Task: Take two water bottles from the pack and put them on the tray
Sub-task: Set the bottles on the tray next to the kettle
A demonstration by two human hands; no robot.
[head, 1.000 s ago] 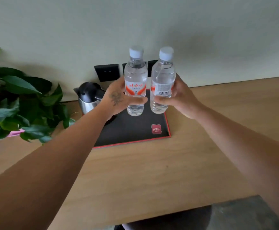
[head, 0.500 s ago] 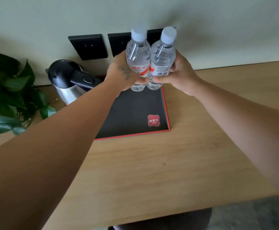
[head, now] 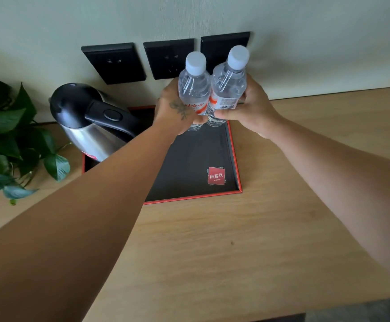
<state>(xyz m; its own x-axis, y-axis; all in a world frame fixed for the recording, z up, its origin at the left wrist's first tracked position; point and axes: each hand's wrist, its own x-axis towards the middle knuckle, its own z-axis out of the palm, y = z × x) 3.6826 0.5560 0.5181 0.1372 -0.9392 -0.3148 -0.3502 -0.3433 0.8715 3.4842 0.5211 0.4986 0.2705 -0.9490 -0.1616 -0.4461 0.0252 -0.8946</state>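
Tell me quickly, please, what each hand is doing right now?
Left hand: closed around the left water bottle.
Right hand: closed around the right water bottle.

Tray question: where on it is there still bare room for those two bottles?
The tray is bare across its right and near part, between the red logo and the bottles held in the left hand and right hand. Its left side is crowded by the kettle.
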